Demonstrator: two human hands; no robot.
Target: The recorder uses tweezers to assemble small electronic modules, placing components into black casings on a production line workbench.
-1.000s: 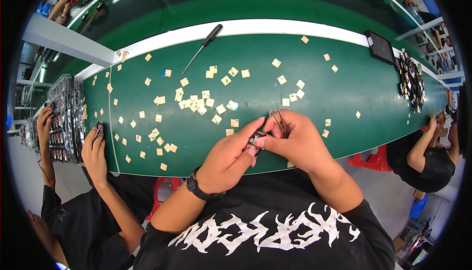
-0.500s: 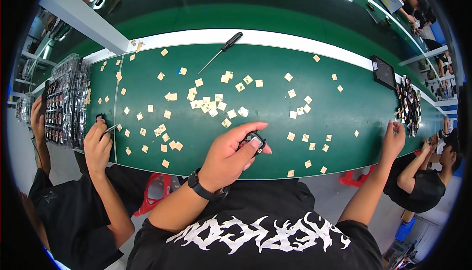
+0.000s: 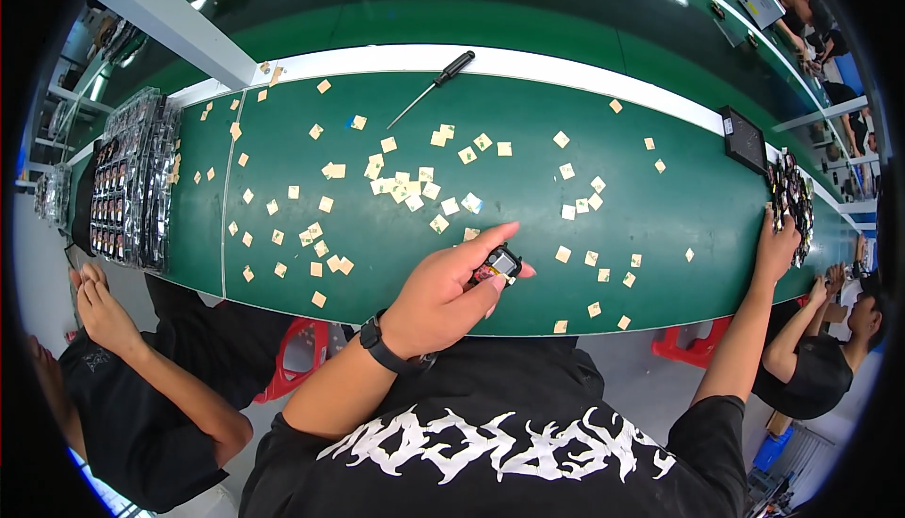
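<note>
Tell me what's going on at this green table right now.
A person in a black printed shirt holds a small black boxy part in the left hand at the near edge of the long green table. The right hand reaches far right to a pile of small dark parts. Small tan square pieces lie scattered over the table, and a black-handled screwdriver lies near the far edge.

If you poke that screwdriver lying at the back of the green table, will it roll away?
Probably a little: the screwdriver has a thin shaft and a rounded-looking black handle, so it may roll sideways. It looks stiff, not floppy. The flat green table shouldn't send it far.
</note>
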